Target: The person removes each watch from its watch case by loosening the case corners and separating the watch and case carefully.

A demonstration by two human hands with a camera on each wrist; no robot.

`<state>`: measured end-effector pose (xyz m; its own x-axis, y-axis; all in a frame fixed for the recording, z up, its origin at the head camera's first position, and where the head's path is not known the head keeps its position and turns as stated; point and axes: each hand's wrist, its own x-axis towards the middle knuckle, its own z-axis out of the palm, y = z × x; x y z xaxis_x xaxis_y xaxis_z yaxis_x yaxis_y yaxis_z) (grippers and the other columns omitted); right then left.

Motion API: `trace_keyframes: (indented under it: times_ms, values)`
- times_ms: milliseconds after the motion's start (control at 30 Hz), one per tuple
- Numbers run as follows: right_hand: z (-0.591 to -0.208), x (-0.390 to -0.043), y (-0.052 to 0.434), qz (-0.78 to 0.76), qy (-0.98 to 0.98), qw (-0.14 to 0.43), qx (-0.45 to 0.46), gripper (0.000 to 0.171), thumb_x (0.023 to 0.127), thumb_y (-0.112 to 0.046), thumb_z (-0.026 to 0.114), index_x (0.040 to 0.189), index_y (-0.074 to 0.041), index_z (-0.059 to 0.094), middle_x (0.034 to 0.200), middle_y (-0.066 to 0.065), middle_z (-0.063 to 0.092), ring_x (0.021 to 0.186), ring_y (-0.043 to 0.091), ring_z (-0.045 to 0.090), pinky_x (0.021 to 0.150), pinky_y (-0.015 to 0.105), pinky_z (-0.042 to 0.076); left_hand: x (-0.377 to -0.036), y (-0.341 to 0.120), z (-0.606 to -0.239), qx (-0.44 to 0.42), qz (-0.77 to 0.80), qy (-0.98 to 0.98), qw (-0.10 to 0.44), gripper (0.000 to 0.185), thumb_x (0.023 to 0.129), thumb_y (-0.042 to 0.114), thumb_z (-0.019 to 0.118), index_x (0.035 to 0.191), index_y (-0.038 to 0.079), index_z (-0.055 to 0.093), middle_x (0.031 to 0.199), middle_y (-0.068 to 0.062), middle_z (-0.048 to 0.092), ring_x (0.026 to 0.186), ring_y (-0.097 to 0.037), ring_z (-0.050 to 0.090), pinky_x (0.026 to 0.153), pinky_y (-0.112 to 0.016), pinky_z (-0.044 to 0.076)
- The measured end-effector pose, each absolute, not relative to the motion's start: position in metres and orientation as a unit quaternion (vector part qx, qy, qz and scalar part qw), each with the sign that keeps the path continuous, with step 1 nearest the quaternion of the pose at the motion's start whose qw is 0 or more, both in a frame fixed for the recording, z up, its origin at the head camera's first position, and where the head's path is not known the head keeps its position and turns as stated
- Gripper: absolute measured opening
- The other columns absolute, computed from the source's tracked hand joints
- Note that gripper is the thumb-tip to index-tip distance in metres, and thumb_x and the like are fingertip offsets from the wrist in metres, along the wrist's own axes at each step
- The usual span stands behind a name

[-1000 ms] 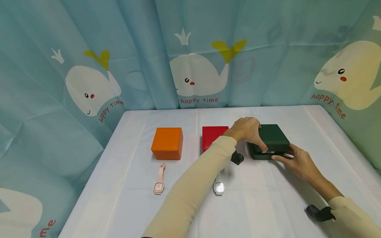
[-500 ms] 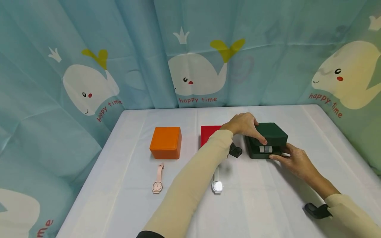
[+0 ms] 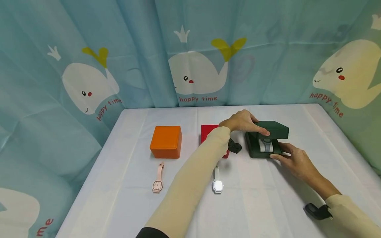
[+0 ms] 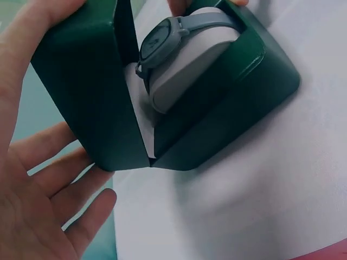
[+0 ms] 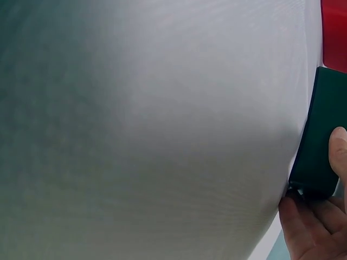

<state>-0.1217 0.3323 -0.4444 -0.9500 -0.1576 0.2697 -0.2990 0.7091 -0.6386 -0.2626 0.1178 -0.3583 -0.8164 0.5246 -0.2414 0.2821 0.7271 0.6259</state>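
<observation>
A dark green box (image 3: 253, 150) stands on the white table at centre right, its lid (image 3: 274, 129) half raised. Inside, a grey watch (image 3: 266, 144) is wrapped round a white cushion, shown close in the left wrist view as the grey watch (image 4: 168, 38) in the box (image 4: 238, 108). My left hand (image 3: 247, 123) grips the lid from the left, thumb under its front edge. My right hand (image 3: 290, 157) holds the base at its front right corner; the right wrist view shows the fingers (image 5: 314, 227) against the base (image 5: 325, 141).
An orange box (image 3: 166, 141) and a red box (image 3: 208, 132), both closed, stand left of the green one. A pink watch (image 3: 157, 180) and a white watch (image 3: 217, 183) lie flat in front of them. Whale-print curtains close in the table's back and sides.
The green box's lid has gone from almost closed to half raised under my left hand, uncovering the grey watch. My right hand has stayed on the base.
</observation>
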Motion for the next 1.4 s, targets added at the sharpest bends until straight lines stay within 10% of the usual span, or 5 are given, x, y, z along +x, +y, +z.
trace_keyframes:
  times_ms: [700,1400]
  values:
    - [-0.443,-0.119,0.326,0.342,-0.932,0.074,0.097,0.061,0.092,-0.014,0.078,0.132,0.021,0.048,0.123,0.044,0.055,0.104,0.057,0.062,0.075,0.046,0.056,-0.261,0.114,-0.369,0.186,0.381,0.872,0.243,0.084,0.087,0.076,0.057,0.149,0.018,0.054,0.146,0.010,0.052,0.131,-0.007,0.046,0.109,-0.035,0.038]
    - [-0.440,-0.121,0.325,0.329,-0.938,0.059,0.088,0.065,0.095,-0.019,0.076,0.136,0.020,0.044,0.127,0.043,0.053,0.108,0.057,0.060,0.079,0.053,0.054,-0.247,0.122,-0.370,0.171,0.394,0.881,0.198,0.090,0.095,0.079,0.031,0.155,0.013,0.043,0.148,0.002,0.052,0.134,-0.018,0.049,0.108,-0.043,0.039]
